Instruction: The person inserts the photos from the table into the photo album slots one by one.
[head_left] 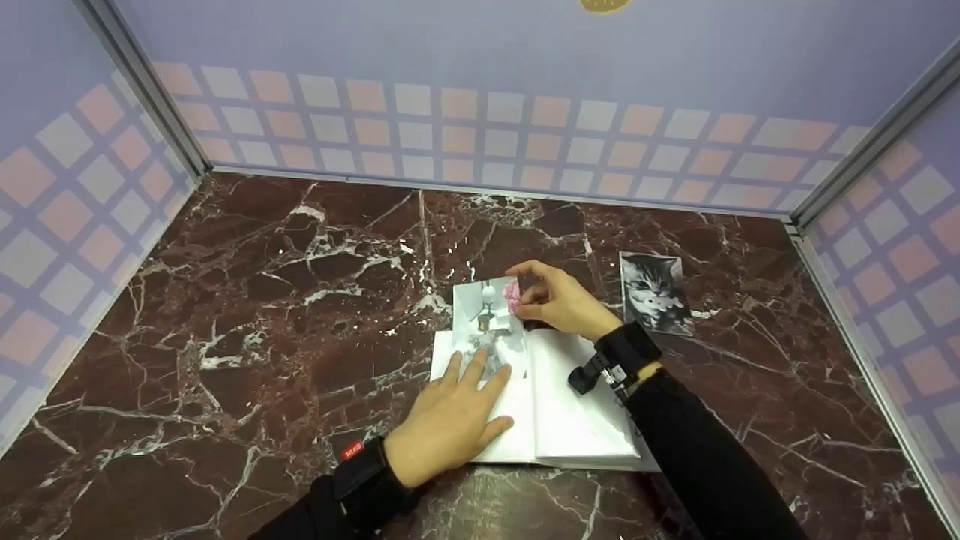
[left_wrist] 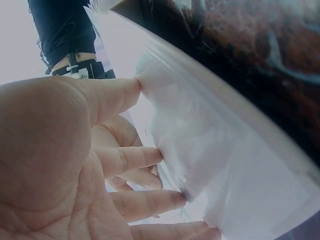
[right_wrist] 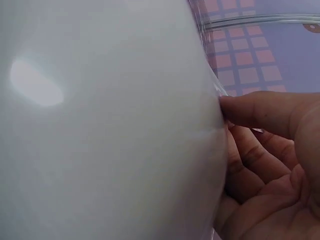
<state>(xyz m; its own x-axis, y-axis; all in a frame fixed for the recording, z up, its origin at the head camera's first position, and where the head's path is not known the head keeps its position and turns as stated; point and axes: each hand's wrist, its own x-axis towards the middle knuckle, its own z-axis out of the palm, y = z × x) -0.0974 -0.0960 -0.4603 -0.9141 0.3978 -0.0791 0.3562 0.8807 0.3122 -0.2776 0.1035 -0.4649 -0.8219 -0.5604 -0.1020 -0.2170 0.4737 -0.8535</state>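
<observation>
An album point(head_left: 585, 405) with white pages lies open on the marbled tabletop. A photo point(head_left: 465, 307), mostly grey-white with a pink patch at its right, overlaps the left page and sticks out past its top edge. At that photo's upper right edge, my right hand point(head_left: 559, 300) pinches between thumb and fingers. My left hand point(head_left: 450, 416) rests on the left page with fingers spread, fingertips over the photo's lower part. In the left wrist view, those fingertips touch a glossy clear sleeve point(left_wrist: 200, 130). A white page point(right_wrist: 110, 140) fills most of the right wrist view, its edge by my right thumb.
A black-and-white kitten picture point(head_left: 652, 292) lies flat to the right of the album. Lilac panels with pink and white squares, such as the back wall point(head_left: 480, 139), stand around the brown marbled tabletop point(head_left: 300, 315) at the back and both sides.
</observation>
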